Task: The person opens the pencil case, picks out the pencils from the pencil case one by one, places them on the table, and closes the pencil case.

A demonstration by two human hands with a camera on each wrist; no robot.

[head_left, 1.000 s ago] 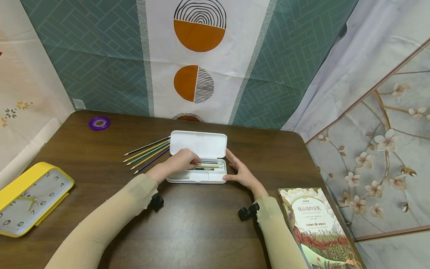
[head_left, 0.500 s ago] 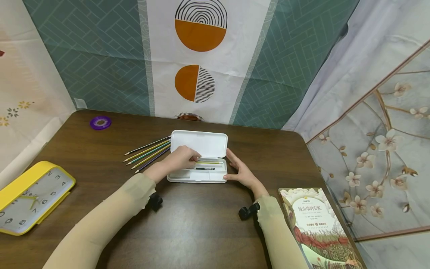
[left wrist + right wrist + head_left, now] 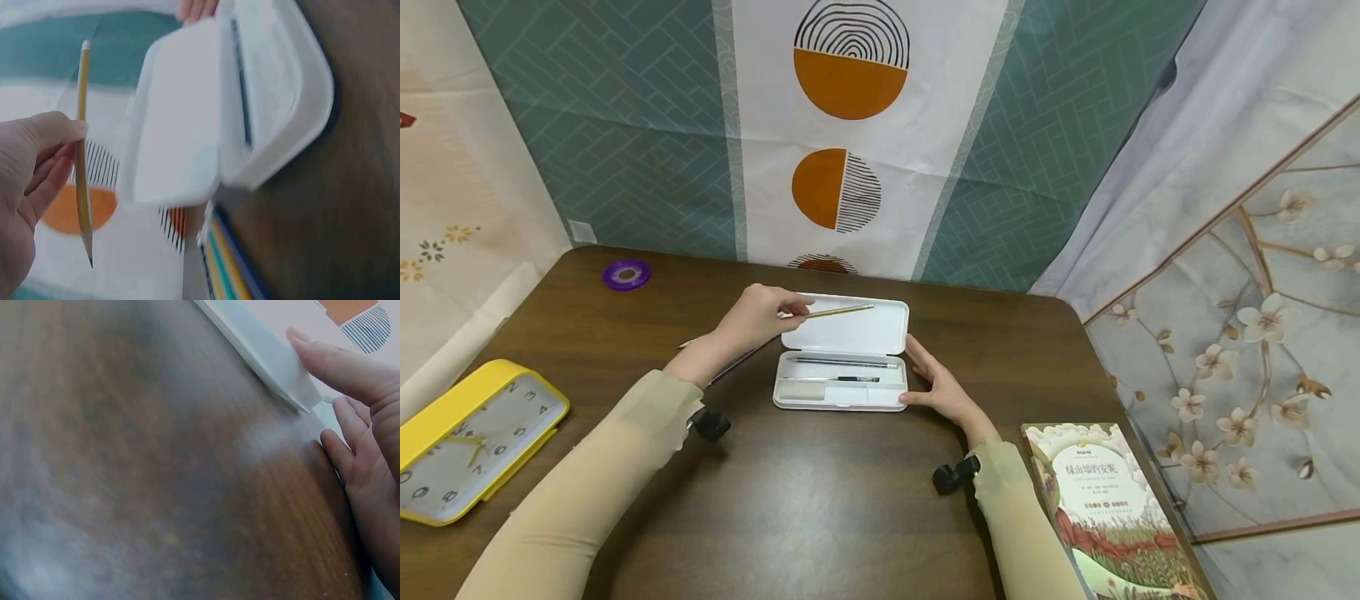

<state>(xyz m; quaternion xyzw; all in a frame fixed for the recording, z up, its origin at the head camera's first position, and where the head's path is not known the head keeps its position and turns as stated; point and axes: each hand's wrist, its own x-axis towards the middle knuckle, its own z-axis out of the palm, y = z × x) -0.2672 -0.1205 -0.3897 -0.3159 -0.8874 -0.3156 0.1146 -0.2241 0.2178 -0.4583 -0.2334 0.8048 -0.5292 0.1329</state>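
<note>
My left hand (image 3: pixel 756 318) pinches a yellow pencil (image 3: pixel 846 311) between thumb and fingers, above the open lid of a white pencil case (image 3: pixel 850 407). In the left wrist view the pencil's sharpened tip points down and its white end up. Inside the case lie a dark pencil (image 3: pixel 842 362) and a slim black-and-silver pen-like stick (image 3: pixel 850 378), with a pale block (image 3: pixel 801 390) in the front compartment. My right hand (image 3: pixel 943 387) rests at the case's right end, thumb at the near corner, straight fingers beside the lid.
Several pencils (image 3: pixel 228 259) lie left of the case, mostly hidden by my left arm in the head view. A yellow clock (image 3: pixel 497 433) stands at the left, a book (image 3: pixel 1112 508) lies at the right, and a purple ring (image 3: pixel 626 275) sits at the back left.
My left hand has lifted the yellow pencil out of the case and moved up and left with it. The right hand has stayed at the case's right end.
</note>
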